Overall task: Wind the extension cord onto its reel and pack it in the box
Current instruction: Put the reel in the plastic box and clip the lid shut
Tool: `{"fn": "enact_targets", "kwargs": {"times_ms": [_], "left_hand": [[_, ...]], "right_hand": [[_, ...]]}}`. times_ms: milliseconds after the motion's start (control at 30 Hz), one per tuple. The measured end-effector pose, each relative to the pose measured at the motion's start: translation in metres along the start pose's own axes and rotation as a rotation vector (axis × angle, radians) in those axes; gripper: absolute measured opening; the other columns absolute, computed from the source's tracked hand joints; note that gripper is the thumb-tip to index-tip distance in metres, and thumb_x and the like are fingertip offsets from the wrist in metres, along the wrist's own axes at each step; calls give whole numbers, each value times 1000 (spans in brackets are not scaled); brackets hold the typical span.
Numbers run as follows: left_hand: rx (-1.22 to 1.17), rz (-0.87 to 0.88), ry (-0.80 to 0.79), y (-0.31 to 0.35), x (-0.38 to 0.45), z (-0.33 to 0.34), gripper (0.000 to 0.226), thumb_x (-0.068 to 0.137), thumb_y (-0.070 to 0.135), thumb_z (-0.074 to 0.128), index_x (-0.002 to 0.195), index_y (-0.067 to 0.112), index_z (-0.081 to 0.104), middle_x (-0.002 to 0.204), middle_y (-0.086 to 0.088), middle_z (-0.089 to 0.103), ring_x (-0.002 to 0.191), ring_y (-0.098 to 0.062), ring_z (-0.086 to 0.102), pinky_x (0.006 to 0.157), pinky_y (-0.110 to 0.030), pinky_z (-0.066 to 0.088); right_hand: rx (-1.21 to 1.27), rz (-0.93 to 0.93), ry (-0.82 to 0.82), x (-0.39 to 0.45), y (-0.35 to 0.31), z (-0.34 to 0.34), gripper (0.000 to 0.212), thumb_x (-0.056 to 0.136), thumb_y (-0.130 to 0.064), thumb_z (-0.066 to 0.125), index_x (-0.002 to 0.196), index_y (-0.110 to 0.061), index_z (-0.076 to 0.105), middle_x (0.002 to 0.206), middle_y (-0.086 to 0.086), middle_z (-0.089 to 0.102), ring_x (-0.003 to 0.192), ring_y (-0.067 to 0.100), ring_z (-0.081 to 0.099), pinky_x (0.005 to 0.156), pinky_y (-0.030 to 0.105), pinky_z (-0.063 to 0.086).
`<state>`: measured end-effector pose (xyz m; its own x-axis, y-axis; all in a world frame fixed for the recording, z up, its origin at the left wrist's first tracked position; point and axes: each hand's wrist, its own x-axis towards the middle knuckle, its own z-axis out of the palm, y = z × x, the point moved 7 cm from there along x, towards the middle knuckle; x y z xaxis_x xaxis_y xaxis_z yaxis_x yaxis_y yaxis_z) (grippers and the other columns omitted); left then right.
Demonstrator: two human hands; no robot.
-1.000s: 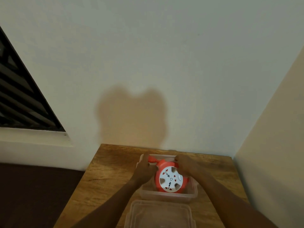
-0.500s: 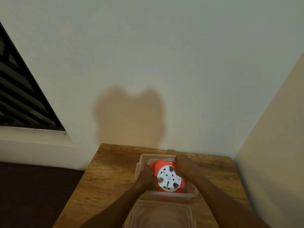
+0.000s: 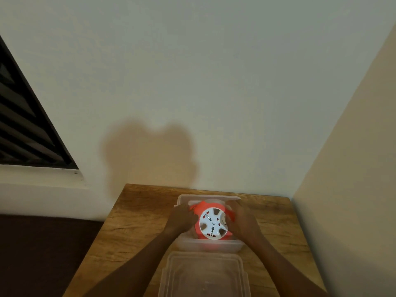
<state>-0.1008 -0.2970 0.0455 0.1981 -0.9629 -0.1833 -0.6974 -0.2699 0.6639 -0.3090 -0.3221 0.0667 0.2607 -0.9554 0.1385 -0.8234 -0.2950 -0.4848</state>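
Almost done: your left hand [image 3: 182, 218] and right hand [image 3: 243, 219] grip the orange reel [image 3: 212, 225] inside the clear box [image 3: 211, 246] on the bench [image 3: 139, 221]. The cord looks wound, I think. The lid [image 3: 204, 275] still waits nearby.

Two bare forearms reach into view from the lower edge, on either side of the clear plastic lid [image 3: 204, 275] lying on the wooden table [image 3: 137, 221]. No sleeve covers either arm up to the frame's edge. The left hand [image 3: 182, 217] and the right hand [image 3: 243, 219], beyond the lid, show no rings, watch or gloves. Fine detail is blurred.
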Motion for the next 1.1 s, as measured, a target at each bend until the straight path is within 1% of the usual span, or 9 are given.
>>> {"fn": "enact_targets", "kwargs": {"times_ms": [67, 133, 300, 367, 467, 667, 800, 933, 1100], "left_hand": [[-11, 47, 124, -3, -5, -14, 16, 99, 18, 64, 96, 5, 73, 85, -2, 68, 68, -10, 60, 71, -32, 60], [-52, 66, 212, -12, -14, -25, 12, 98, 20, 68, 90, 11, 72, 82, 3, 66, 70, -5, 57, 65, -23, 52], [-289, -165, 316, -87, -51, -32, 25, 105, 23, 59, 81, 15, 64, 80, -3, 64, 78, -23, 63, 67, -29, 49], [-273, -334, 192, -121, -67, -19, 27, 107, 29, 55, 89, 12, 65, 86, -8, 67, 82, -26, 65, 71, -34, 52], [-202, -493, 9, -150, -91, 0, 33, 106, 35, 57, 98, 5, 68, 89, -11, 73, 77, -23, 70, 60, -29, 51], [-149, -394, -159, -130, -105, 10, 29, 100, 21, 64, 80, 2, 72, 75, -13, 74, 65, -21, 67, 61, -31, 55], [-172, -376, -197, -118, -110, 8, 20, 97, 10, 64, 93, -5, 75, 93, -19, 79, 79, -28, 76, 76, -42, 65], [-327, -376, -254, -102, -117, 0, 9, 97, 7, 67, 96, 5, 76, 97, -12, 79, 86, -28, 79, 75, -44, 68], [-271, -360, -80, -102, -110, -39, 17, 96, 8, 66, 87, -2, 76, 85, -20, 77, 73, -25, 71, 73, -39, 62]], "right_hand": [[60, 35, 148, -12, 5, -11, 29, 94, -36, 59, 119, -22, 64, 121, -2, 65, 105, 15, 60, 89, 37, 54], [195, 173, 289, -30, 19, -19, 33, 93, -41, 61, 119, -21, 64, 118, -3, 62, 103, 18, 59, 84, 43, 56], [462, 479, 423, -92, 62, -15, 12, 96, -29, 58, 88, -21, 62, 91, -1, 66, 82, 20, 63, 69, 33, 55], [450, 577, 359, -118, 77, -2, 21, 98, -28, 55, 78, -23, 60, 79, 0, 65, 75, 20, 64, 65, 32, 53], [346, 703, 101, -150, 92, 27, 25, 97, -26, 55, 74, -20, 62, 75, -1, 66, 70, 13, 62, 60, 25, 47], [311, 744, -147, -167, 72, 52, 17, 88, -21, 59, 76, -20, 71, 79, -7, 70, 74, 9, 64, 66, 27, 51], [321, 791, -148, -172, 62, 42, 15, 84, -11, 60, 72, -14, 69, 75, -1, 69, 71, 14, 64, 66, 31, 56], [364, 767, -57, -175, 61, 20, 22, 82, -10, 63, 61, -13, 64, 63, 0, 66, 62, 16, 63, 57, 29, 52], [414, 673, 3, -158, 36, 1, 21, 82, -14, 69, 62, -8, 67, 57, 0, 65, 53, 9, 59, 51, 21, 47]]}}
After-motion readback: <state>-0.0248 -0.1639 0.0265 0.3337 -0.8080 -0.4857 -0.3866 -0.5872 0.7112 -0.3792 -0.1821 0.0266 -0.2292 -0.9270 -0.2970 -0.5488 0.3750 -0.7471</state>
